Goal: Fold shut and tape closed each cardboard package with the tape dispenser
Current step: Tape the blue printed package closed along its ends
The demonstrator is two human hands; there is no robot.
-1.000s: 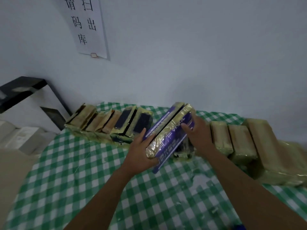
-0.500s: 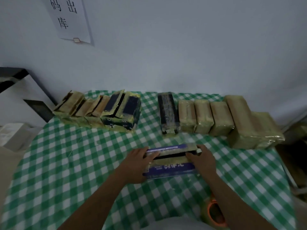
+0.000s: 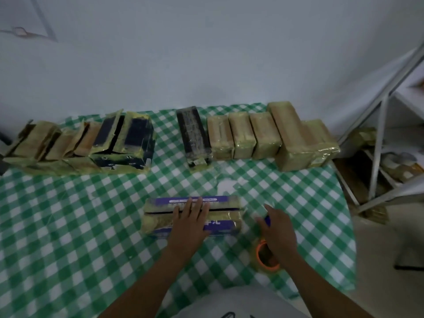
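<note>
Head view: the box (image 3: pixel 158 222) lies on the counter (image 3: pixel 91 226) straight ahead, long axis left to right, with a dark gap along its top seam. The left hand (image 3: pixel 189 222) presses flat on it, fingers straight. Just right of the box, the right hand (image 3: pixel 277 232) covers the dispenser (image 3: pixel 263 255); whether it grips, I cannot tell. The box's white print is too blurred to read.

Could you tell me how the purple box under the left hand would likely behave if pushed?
The purple box lies flat on a broad face, so it would probably slide rather than tip or roll. Its straight edges under the flat left hand suggest it is fairly stiff. The yellowish tape on it may be slippery to grip.
</note>
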